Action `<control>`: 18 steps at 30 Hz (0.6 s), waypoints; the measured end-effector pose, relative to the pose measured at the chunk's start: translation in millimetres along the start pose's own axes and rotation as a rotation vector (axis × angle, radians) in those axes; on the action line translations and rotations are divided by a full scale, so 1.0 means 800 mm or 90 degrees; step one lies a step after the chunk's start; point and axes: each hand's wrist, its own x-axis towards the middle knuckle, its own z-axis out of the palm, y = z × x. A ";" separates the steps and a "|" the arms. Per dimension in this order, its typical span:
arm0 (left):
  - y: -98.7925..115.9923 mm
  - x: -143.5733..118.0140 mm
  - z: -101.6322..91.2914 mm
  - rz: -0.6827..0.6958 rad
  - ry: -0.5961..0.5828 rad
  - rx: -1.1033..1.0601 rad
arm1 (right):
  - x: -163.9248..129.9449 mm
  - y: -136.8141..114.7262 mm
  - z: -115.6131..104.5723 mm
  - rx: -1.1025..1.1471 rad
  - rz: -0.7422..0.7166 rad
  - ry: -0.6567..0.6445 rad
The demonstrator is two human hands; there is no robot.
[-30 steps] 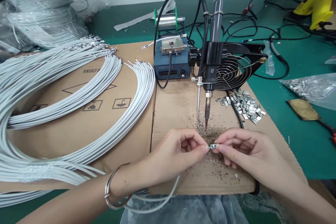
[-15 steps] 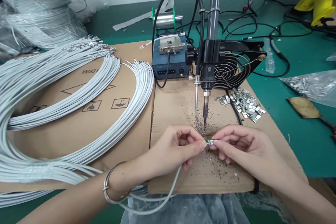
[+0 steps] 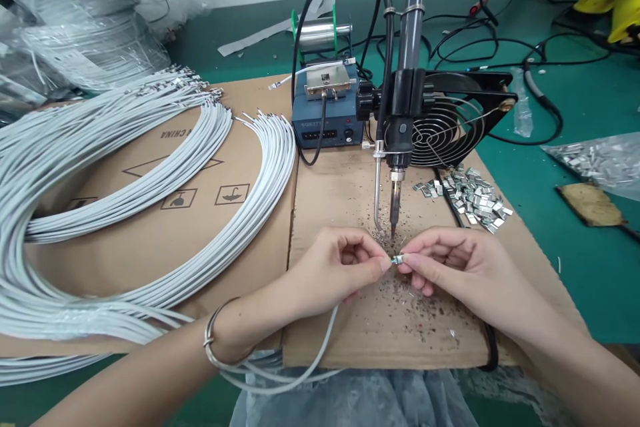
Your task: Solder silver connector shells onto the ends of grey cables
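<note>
My left hand [image 3: 350,265] pinches the end of a white cable [image 3: 327,340], which hangs below it and loops toward my lap. Between thumb and fingers, my right hand [image 3: 450,263] grips a small metal connector [image 3: 398,259] with a green part. Cable end and connector meet, but my fingertips hide the exact joint. Just above them points the tip of a soldering iron [image 3: 395,213], held upright in a stand. A thin metal guide tube [image 3: 377,193] ends beside that tip. The connector looks slightly apart from the tip.
Loose connectors [image 3: 477,197] lie in a pile at the right, before a black fan [image 3: 445,123]. Behind are a blue soldering station [image 3: 325,123] and a solder spool [image 3: 317,33]. Bundled white cables [image 3: 215,267] cover the left cardboard. Dark crumbs [image 3: 415,313] litter the cardboard [image 3: 340,340].
Both hands have risen slightly in the picture, with the cable end and connector closer to the iron's tip. The view has shifted a little.
</note>
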 end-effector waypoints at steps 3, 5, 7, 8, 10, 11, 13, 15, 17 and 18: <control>0.001 0.003 0.000 -0.004 0.002 0.000 | 0.003 -0.004 0.000 -0.002 0.014 0.003; 0.002 0.005 0.000 -0.008 0.007 0.001 | 0.006 -0.006 0.000 -0.006 0.016 0.008; 0.003 0.006 0.000 -0.011 0.013 0.001 | 0.009 -0.007 0.000 -0.007 0.018 0.006; 0.004 0.006 -0.001 -0.012 0.016 0.000 | 0.011 -0.007 0.000 -0.007 0.018 0.002; 0.005 0.007 -0.003 -0.011 0.021 0.000 | 0.014 -0.006 -0.002 -0.003 0.015 -0.004; 0.005 0.008 -0.004 -0.009 0.022 0.000 | 0.015 -0.006 -0.003 0.000 0.013 -0.007; 0.005 0.009 -0.006 -0.006 0.023 0.001 | 0.017 -0.005 -0.004 0.004 0.008 -0.011; 0.005 0.010 -0.007 -0.005 0.026 -0.001 | 0.019 -0.005 -0.005 0.008 0.000 -0.012; 0.006 0.010 -0.008 -0.006 0.027 -0.004 | 0.021 -0.006 -0.005 0.011 -0.006 -0.014; 0.006 0.010 -0.008 -0.008 0.027 -0.007 | 0.021 -0.006 -0.005 0.013 -0.007 -0.015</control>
